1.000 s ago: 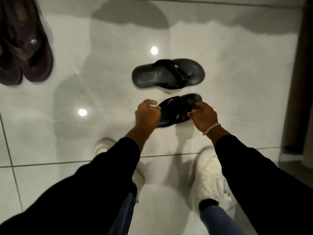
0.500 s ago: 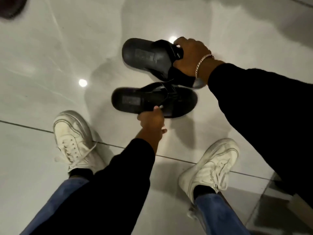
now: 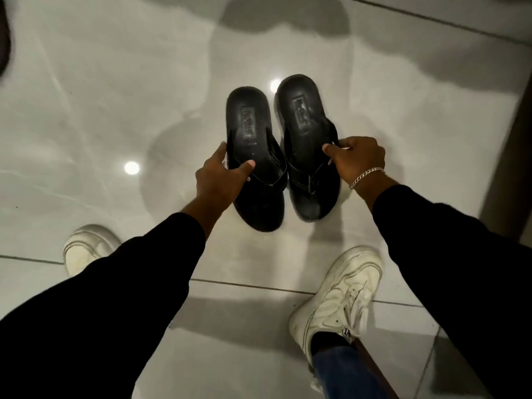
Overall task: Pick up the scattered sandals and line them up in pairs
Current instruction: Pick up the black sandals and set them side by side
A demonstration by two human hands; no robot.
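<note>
Two black thong sandals stand side by side on the glossy grey tile floor, heels away from me. My left hand (image 3: pixel 223 175) grips the left black sandal (image 3: pixel 253 133) at its outer edge by the strap. My right hand (image 3: pixel 355 158) pinches the strap of the right black sandal (image 3: pixel 305 122), a silver chain bracelet on that wrist. The two sandals almost touch along their inner edges. Whether their soles rest fully on the floor I cannot tell.
My white sneakers stand on the tiles, the left sneaker (image 3: pixel 86 249) and the right sneaker (image 3: pixel 339 298). A dark edge of another sandal (image 3: pixel 4 38) shows at the upper left. A dark wall base (image 3: pixel 509 156) runs along the right.
Both sandals were turned from lying sideways, one behind the other, to pointing lengthwise side by side. My hands shifted their grips, and the view swung back over the floor.
</note>
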